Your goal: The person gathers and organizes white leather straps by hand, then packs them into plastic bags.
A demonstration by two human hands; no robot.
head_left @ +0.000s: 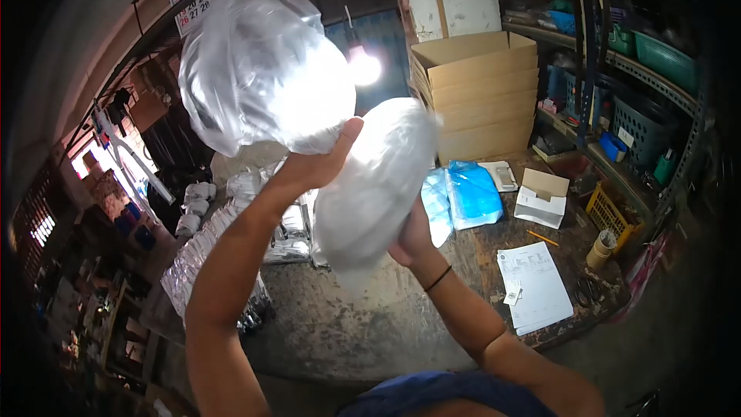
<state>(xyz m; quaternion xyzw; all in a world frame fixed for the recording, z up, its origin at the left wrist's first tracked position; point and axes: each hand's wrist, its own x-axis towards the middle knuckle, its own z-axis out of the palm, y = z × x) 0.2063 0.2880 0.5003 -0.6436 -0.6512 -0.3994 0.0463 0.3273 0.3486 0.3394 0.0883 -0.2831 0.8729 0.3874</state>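
1. Left hand [320, 162]: raised high, fingers closed on the lower edge of a clear plastic bag [258, 66], thumb up against it. The bag is puffed out, held up before the lit bulb [364, 68].
2. Right hand [413, 235]: wrapped round a second clear bag [374, 185] from behind, lower and to the right; the fingers themselves are hidden.
3. The two bags touch near the left thumb.
4. Both bags are held above the bench [370, 324]; paper sheets [534, 286] and blue packets [471, 194] lie on it.
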